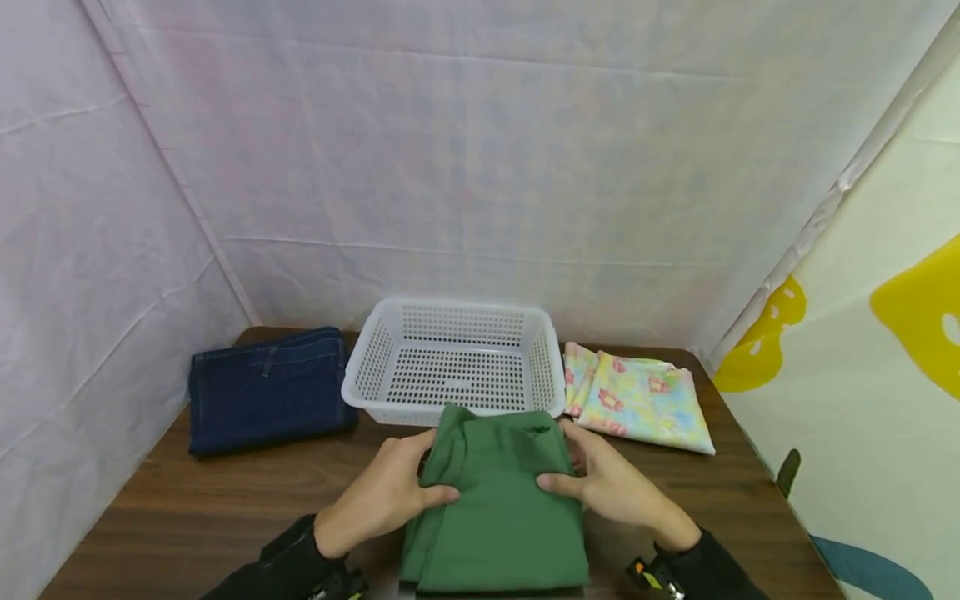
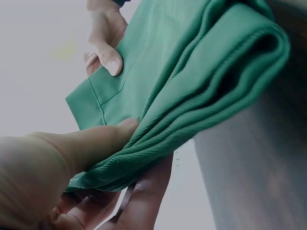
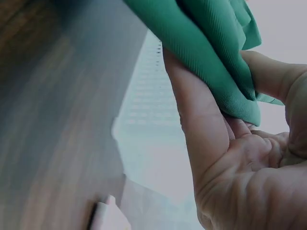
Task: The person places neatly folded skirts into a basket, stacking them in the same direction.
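Note:
A folded green twill garment (image 1: pixel 502 517), several layers thick, is held between my two hands over the front middle of the table. My left hand (image 1: pixel 386 485) grips its left side, thumb on top and fingers underneath, as the left wrist view shows. Gripping the opposite side, my right hand (image 1: pixel 611 482) has its thumb over the upper layer and its fingers below the folds (image 3: pixel 211 62). The garment's far edge overlaps the front rim of a white perforated plastic basket (image 1: pixel 390 415) in the head view. Nothing lies inside the basket.
Folded dark blue jeans (image 1: pixel 266 396) lie left of the basket on the brown wooden table (image 1: pixel 300 483). To its right is a folded pastel floral cloth (image 1: pixel 648 404). White fabric walls (image 1: pixel 480 167) stand behind and at the left; a printed one (image 1: pixel 862 400) hangs at the right.

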`<state>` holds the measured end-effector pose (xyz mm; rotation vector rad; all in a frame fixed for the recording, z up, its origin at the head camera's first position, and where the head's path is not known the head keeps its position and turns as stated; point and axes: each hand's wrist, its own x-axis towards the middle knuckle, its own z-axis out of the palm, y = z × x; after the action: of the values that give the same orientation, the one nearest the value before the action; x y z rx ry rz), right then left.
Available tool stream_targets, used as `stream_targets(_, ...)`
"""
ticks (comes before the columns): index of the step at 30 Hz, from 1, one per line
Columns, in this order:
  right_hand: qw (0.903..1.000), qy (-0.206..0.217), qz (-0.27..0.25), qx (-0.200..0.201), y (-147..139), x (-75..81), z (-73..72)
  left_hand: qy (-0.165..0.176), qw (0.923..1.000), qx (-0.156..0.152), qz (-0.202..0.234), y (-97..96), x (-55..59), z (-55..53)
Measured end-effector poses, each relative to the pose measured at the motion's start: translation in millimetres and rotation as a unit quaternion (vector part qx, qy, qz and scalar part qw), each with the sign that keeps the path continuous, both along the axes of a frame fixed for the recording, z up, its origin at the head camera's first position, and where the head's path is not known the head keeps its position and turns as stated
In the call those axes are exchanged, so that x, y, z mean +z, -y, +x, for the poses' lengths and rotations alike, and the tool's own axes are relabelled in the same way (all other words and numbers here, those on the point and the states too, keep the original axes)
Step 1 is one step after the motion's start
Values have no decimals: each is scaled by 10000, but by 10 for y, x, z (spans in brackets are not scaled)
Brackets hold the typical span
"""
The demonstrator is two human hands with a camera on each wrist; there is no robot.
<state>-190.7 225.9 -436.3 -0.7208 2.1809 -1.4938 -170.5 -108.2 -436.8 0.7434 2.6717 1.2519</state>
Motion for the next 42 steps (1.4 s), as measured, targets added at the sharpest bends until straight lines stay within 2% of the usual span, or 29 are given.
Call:
stream_targets(4,9997,-104,106,-203,-2,125,-39,-117,9998,82,-137,15,131,-26)
stream_targets(7,9992,-7,72,-406,13,201,-102,-219,9993,206,-234,35,217,-77)
stream_targets(12,9984,147,5,-538,48,292,-283,-386,9977,469,-296,59,328,-225)
stream_targets(16,9968,-37,189,-771,70,376,-468,-371,9975,587,-139,66,410,-406)
stream_targets(21,9918,166,265,-1238,125,485,-681,-226,9979,601,-10,92,510,-651)
stream_targets(24,9887,128,418,-1436,146,557,-812,-167,9975,680,-59,104,577,-805)
stream_targets(30,9881,233,298,-1493,198,689,-1106,-46,9971,749,-148,124,669,-1114)
stream_targets(37,9842,270,377,-1711,299,795,-1416,-139,9976,681,67,140,741,-1423)
stream_targets(42,9843,267,447,-1689,363,811,-1620,-177,9956,917,-32,142,745,-1601)
